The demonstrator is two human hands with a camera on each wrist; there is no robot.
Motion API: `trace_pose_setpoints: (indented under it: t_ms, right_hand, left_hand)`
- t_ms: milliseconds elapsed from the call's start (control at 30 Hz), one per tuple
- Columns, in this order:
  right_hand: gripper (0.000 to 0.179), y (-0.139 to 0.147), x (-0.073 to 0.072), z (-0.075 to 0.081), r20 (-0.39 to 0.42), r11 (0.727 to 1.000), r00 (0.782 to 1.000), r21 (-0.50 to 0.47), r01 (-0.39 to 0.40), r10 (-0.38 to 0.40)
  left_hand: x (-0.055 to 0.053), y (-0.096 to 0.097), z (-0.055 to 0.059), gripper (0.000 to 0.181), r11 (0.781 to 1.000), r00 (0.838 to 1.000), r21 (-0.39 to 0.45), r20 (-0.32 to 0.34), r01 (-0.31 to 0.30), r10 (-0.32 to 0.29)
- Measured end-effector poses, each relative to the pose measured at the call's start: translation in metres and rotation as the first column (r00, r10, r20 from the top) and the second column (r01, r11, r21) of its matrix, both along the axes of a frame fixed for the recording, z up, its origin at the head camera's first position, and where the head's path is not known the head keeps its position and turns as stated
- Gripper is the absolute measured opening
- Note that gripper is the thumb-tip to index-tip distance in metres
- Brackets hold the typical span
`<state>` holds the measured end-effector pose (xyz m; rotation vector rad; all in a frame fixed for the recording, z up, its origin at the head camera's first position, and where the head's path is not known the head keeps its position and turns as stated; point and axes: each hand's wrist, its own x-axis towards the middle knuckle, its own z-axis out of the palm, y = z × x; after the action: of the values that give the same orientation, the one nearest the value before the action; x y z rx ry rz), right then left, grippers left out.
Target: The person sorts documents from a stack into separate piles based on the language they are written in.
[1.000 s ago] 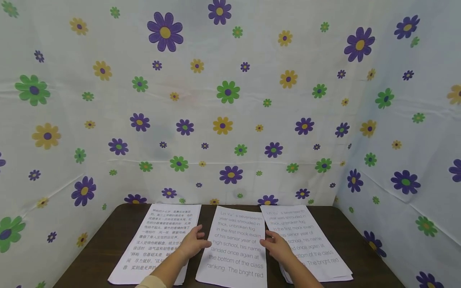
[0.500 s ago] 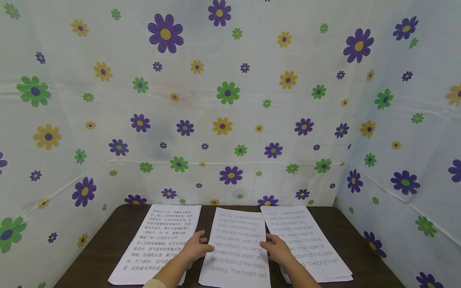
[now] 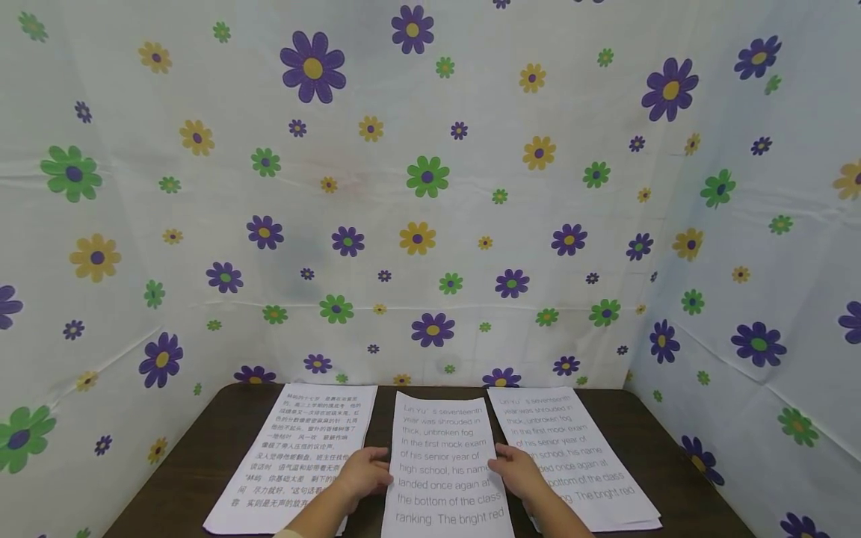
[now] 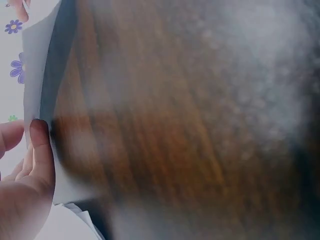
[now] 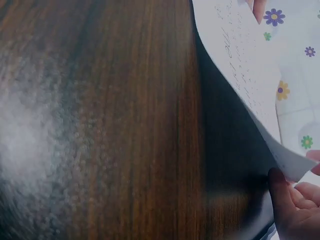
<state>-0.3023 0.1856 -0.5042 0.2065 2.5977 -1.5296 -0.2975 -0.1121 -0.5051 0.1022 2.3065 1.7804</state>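
In the head view a large-print English sheet of paper [image 3: 444,478] lies between my two hands at the middle of the table. My left hand [image 3: 363,474] pinches its left edge. Opposite it, my right hand [image 3: 519,472] pinches the right edge. The left wrist view shows the paper's side [image 4: 34,80] raised off the wood, with the left fingers [image 4: 42,155] at its edge. A curved, lifted sheet [image 5: 250,90] appears in the right wrist view, its corner between the thumb and fingers [image 5: 281,200] of the right hand.
A stack of Chinese-printed pages [image 3: 296,448] lies at the left. Another stack of English-printed pages [image 3: 585,478] lies at the right, partly behind my right hand. Beneath is a dark wooden table [image 3: 181,471], with a flower-patterned cloth [image 3: 377,172] around its back and sides.
The middle sheet has turned more upright, its top shifting left and its lower end right. My left hand has moved down along its edge; the right hand moved only slightly.
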Motion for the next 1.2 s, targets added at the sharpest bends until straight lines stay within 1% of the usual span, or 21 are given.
trace_pose_setpoints:
  t_ms: [133,233,400,500,633,767,933,1067,1200]
  right_hand:
    - [0.054,-0.001,0.001,-0.001,-0.014,1.000,1.000,-0.021,-0.016,0.016]
    - [0.052,0.000,0.001,-0.001,-0.010,0.999,1.000,-0.044,-0.022,0.021]
    - [0.053,0.001,0.001,-0.001,-0.025,0.997,0.999,-0.066,-0.028,0.026]
    - [0.053,0.002,0.000,-0.001,-0.051,0.995,0.998,-0.087,-0.041,0.037]
    - [0.051,0.002,-0.001,0.002,-0.083,0.994,0.996,-0.103,-0.046,0.038]
    - [0.050,0.000,0.000,0.008,-0.112,0.991,0.993,-0.129,-0.041,0.027]
    - [0.048,-0.003,0.001,0.019,-0.144,0.986,0.990,-0.165,-0.022,-0.002]
    - [0.046,-0.005,0.001,0.030,-0.167,0.980,0.986,-0.198,-0.004,-0.030]
    - [0.045,-0.006,0.001,0.039,-0.182,0.973,0.982,-0.233,0.009,-0.053]
  left_hand:
    - [0.001,-0.001,-0.001,0.061,1.000,1.000,-0.016,0.003,-0.001,0.001]
    - [0.002,-0.003,-0.003,0.061,1.000,1.000,-0.011,0.002,-0.002,0.002]
    - [0.002,-0.007,0.000,0.061,0.999,1.000,0.046,-0.019,0.008,-0.007]
    - [0.002,-0.011,0.003,0.061,0.996,0.999,0.083,-0.031,0.021,-0.019]
    - [0.000,-0.016,0.008,0.063,0.993,0.999,0.118,-0.035,0.018,-0.014]
    - [-0.001,-0.020,0.012,0.064,0.991,0.999,0.133,-0.040,0.001,0.004]
    - [-0.003,-0.023,0.019,0.065,0.990,0.998,0.136,-0.060,-0.020,0.028]
    - [-0.003,-0.023,0.028,0.066,0.987,0.996,0.159,-0.072,-0.038,0.050]
    - [-0.004,-0.022,0.037,0.067,0.981,0.994,0.180,-0.069,-0.068,0.081]
